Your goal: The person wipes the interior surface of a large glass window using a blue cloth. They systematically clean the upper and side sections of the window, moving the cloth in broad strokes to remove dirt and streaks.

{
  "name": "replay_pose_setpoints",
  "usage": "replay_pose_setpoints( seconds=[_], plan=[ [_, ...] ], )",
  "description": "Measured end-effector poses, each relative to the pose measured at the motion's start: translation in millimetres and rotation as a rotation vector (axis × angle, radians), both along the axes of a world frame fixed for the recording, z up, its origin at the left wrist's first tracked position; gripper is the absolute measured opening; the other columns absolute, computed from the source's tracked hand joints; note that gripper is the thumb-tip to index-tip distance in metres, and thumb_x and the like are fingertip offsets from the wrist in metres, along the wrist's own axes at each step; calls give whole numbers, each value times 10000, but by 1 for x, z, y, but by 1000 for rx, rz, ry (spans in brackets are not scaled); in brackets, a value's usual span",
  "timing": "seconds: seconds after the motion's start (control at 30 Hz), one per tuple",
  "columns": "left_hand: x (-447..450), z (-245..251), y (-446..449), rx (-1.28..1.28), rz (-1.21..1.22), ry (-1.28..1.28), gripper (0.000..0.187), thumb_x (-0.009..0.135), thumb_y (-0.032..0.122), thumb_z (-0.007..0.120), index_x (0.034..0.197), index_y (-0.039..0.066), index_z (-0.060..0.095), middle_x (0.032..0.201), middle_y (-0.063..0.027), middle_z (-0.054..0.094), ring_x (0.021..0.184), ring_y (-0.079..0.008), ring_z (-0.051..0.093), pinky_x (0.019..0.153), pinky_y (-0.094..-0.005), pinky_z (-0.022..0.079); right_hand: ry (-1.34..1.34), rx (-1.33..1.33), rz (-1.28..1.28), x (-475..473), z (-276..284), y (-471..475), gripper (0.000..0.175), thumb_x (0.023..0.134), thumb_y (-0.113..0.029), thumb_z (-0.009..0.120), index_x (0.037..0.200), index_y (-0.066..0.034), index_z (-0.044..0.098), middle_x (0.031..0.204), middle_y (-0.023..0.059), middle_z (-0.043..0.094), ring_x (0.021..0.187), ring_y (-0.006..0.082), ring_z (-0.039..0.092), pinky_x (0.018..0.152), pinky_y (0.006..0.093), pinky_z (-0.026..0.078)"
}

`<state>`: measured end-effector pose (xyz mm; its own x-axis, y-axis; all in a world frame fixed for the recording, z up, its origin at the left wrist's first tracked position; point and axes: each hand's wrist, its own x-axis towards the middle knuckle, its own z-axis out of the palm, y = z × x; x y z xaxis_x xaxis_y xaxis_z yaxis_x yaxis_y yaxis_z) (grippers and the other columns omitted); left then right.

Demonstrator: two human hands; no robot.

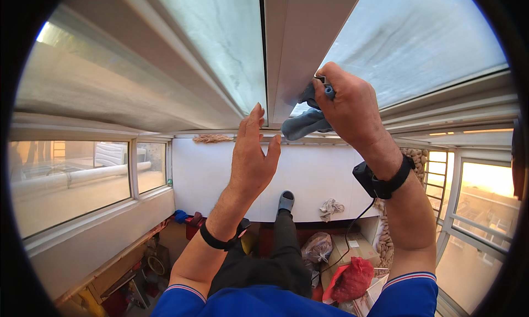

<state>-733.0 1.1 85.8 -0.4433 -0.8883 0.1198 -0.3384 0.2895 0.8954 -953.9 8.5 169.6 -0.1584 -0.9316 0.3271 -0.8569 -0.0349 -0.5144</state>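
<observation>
My right hand [351, 106] grips a grey-blue cloth [306, 124] at the lower corner of the right window pane [413, 40]. Between its thumb and forefinger shows a small metal-edged piece with a blue round end; what it is I cannot tell. Part of the cloth hangs below the fingers, beside the white window frame [295, 48]. My left hand [254, 151] holds nothing, its thumb spread from the fingers. Its fingertips are near the bottom of the frame and the middle pane [223, 31]; whether they touch I cannot tell. Grey streaks mark the right pane.
One slippered foot [286, 202] stands on a white ledge [206, 172]. A crumpled rag [330, 209] and a dried plant bundle [213, 138] lie on it. Below are a cardboard box [351, 244], a red mesh bag [353, 279] and plastic bags [317, 246]. A cable [351, 226] hangs from the right wrist device.
</observation>
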Motion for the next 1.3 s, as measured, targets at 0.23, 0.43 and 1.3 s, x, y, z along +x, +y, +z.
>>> replay_pose_setpoints(
  seconds=[0.23, 0.43, 1.3],
  plan=[
    [-80, 0, 15, -147, -216, 95, 644, 940, 19, 657, 1544, 21, 434, 1497, -179, 471, 1333, -305, 532, 1049, -415, 488, -34, 26, -143, -72, -3, 49, 172, 980, -195, 691, 956, -53, 596, 712, 158, 677, 679, 374, 684, 580, 441, 524],
    [-147, -6, 44, 53, -342, 220, 649, 950, 13, 641, 1557, 18, 410, 1494, -181, 476, 1378, -319, 509, 1110, -443, 457, -31, 2, -280, -136, -6, 95, 143, 993, -210, 677, 1046, -85, 634, 722, 178, 676, 685, 391, 685, 590, 447, 523],
    [-257, -21, 84, -22, -522, 297, 721, 916, 31, 604, 1584, -32, 341, 1433, -230, 468, 1307, -335, 510, 1109, -414, 429, -299, 146, -632, -123, -67, 266, 334, 969, -180, 665, 1252, -4, 643, 899, 206, 710, 782, 293, 675, 779, 408, 537]
  ],
)
